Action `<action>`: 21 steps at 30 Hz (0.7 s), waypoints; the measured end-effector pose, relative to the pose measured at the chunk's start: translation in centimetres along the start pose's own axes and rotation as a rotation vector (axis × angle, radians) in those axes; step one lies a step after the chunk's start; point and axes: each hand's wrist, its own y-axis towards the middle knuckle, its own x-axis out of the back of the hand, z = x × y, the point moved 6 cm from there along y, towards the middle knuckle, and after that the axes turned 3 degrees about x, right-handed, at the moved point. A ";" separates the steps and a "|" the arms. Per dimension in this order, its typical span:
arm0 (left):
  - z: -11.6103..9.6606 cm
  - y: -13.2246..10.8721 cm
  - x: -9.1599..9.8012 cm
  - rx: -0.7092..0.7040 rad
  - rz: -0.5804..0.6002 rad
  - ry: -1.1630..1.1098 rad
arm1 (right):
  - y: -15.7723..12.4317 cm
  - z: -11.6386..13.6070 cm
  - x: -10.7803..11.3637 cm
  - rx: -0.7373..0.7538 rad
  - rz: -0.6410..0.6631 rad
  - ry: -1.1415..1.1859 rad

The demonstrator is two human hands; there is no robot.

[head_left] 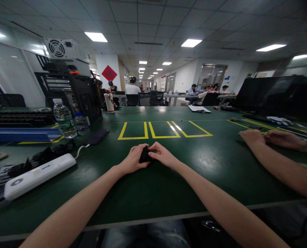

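Near the middle of the green table (169, 186), my left hand (133, 159) is closed around a small black object (144, 155) whose kind I cannot make out. Its thumb is at the near side and its fingers are over the far side. My right hand (161, 154) pinches at the object's right side with thumb and fingertips. Both forearms reach in over the table's front edge. Much of the object is hidden by the fingers.
Yellow tape outlines (164, 137) mark the table beyond my hands. At left are a white power strip (39, 175), a water bottle (65, 120) and an open computer case (85, 100). A co-worker's hands (253, 137) are at right; a clipboard (199, 109) lies further back.
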 end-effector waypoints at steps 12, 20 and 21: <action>-0.2 -0.1 0.1 -0.002 0.006 0.007 | -0.2 0.1 -0.2 -0.045 0.035 -0.028; -0.1 0.0 0.1 0.008 0.004 -0.004 | -0.3 0.7 -0.2 -0.020 0.020 -0.036; -0.1 0.0 0.1 0.011 0.005 -0.005 | -0.3 0.7 -0.2 -0.016 0.015 -0.043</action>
